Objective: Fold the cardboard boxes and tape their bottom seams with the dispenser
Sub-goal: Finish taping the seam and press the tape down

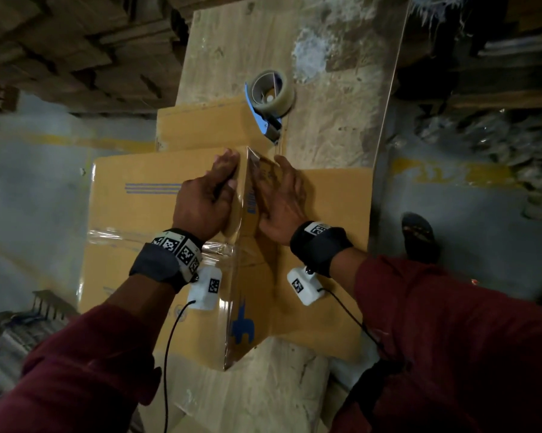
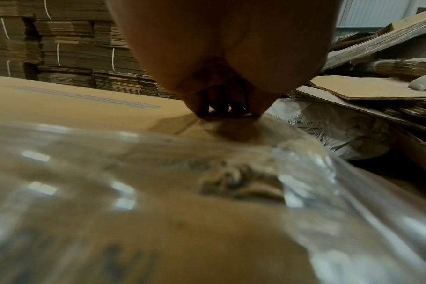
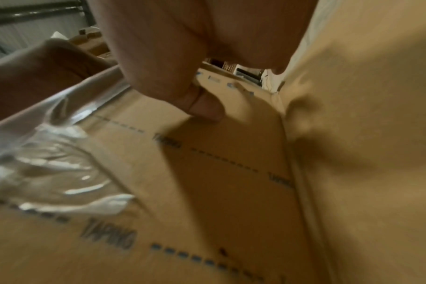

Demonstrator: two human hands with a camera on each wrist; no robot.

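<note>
**Both hands flat on the box, pressing tape over the far edge**

Head view: cardboard box (image 1: 169, 214) sits on the wooden surface (image 1: 335, 126) directly under both hands, bottom face up; judgement: light, stiff across the panels, weak at the flap seams, so it should be held by flat palms on the faces or by the edges, not pinched mid-flap; clear tape (image 1: 251, 195) runs along the seam between the two hands and folds over the far edge just beyond the fingertips; it looks slick and wrinkles easily; left hand (image 1: 207, 198) lies on the top face, fingers nearly straight and close together, gripping nothing; right hand (image 1: 282, 198) lies flat on the face that drops away to the right of the seam, fingers spread, gripping nothing; tape dispenser (image 1: 271, 101) rests on the surface well beyond the fingertips, untouched.

Left wrist view: left fingers (image 2: 200, 107) reach down with tips touching cardboard; wrinkled tape lies behind them, nearer the wrist; stacks of flat cartons (image 2: 73, 57) stand far beyond.

Right wrist view: a fingertip (image 3: 204, 107) presses the panel near a dashed line printed "TAPING"; crumpled tape sits to its left; the other fingers are hidden, so I cannot tell their spread here.
</note>
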